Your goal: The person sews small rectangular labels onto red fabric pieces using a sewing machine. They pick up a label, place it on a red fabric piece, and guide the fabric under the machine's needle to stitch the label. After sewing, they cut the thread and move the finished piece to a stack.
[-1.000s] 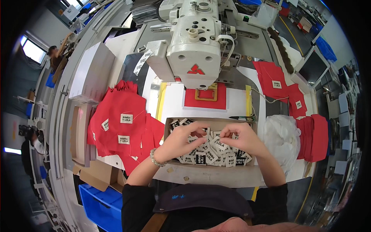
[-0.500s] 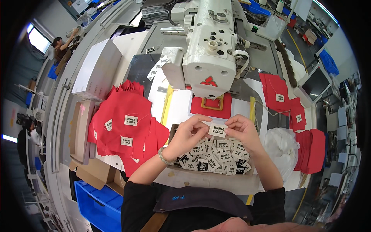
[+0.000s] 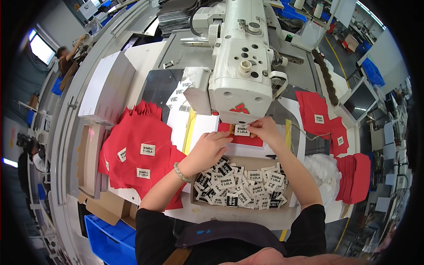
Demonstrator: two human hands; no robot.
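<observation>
A small white fabric label (image 3: pixel 242 130) with black print is pinched at its right side by the fingers of my right hand (image 3: pixel 264 131). It lies over a red fabric piece (image 3: pixel 247 141) beneath the head of a white sewing machine (image 3: pixel 240 84). My left hand (image 3: pixel 208 151) reaches in from the left with its fingers stretched out. Its fingertips come to the left part of the red piece, by the yellowish frame that the label mostly covers. Just nearer to me stands an open cardboard box (image 3: pixel 242 212) full of loose white and black labels (image 3: pixel 238 183).
Red pieces with labels on them (image 3: pixel 139 128) are heaped at left, beside a tall white box (image 3: pixel 106 90). At right lie more red pieces (image 3: pixel 312 112), a red stack (image 3: pixel 354 176) and crumpled clear plastic (image 3: pixel 321 176). A blue crate (image 3: pixel 110 238) sits low at left.
Both hands have moved away from me, from above the label box to the red piece under the machine. The label went along in my right hand; my left hand has let go of it.
</observation>
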